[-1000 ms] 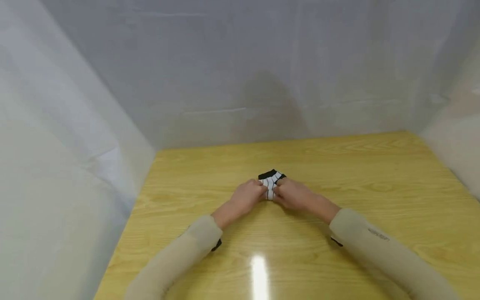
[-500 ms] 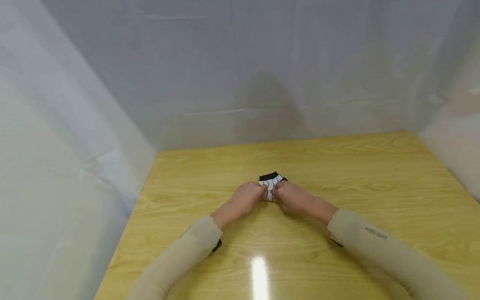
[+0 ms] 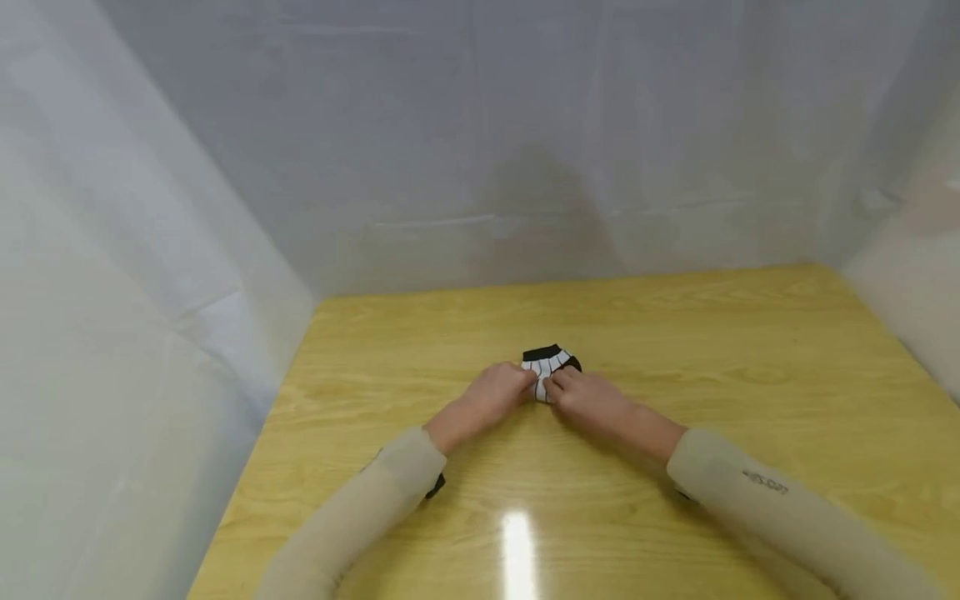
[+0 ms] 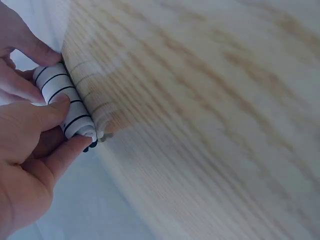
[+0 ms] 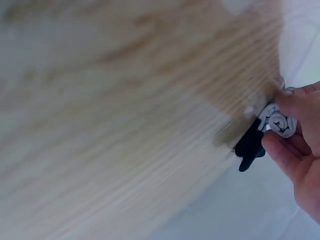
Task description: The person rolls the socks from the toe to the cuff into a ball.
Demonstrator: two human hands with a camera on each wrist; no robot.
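We start with the table (image 3: 750, 350), one yellow wood top that fills the lower half of the head view, walled on three sides by pale sheeting (image 3: 150, 250). One glare spot sits near the front edge.

Next come our two arms in beige sleeves, running in from the lower corners and meeting near the middle of the table.

Our left hand (image 3: 497, 393) and right hand (image 3: 585, 398) are both curled, fingers and thumbs pinching the same small thing between them: one sock (image 3: 546, 367), white with thin black lines and a black edge at the far side. It lies on the table near the centre, touching both hands. The left wrist view shows it as a tight roll (image 4: 65, 102) under the thumb, and the right wrist view shows the spiral end of that roll (image 5: 277, 121) with the black part beside it.

We judge the step to be rolling the sock up, nearly complete, since little loose cloth shows beyond the fingers. The next move would call for even pressure from both hands so the roll stays tight and straight.
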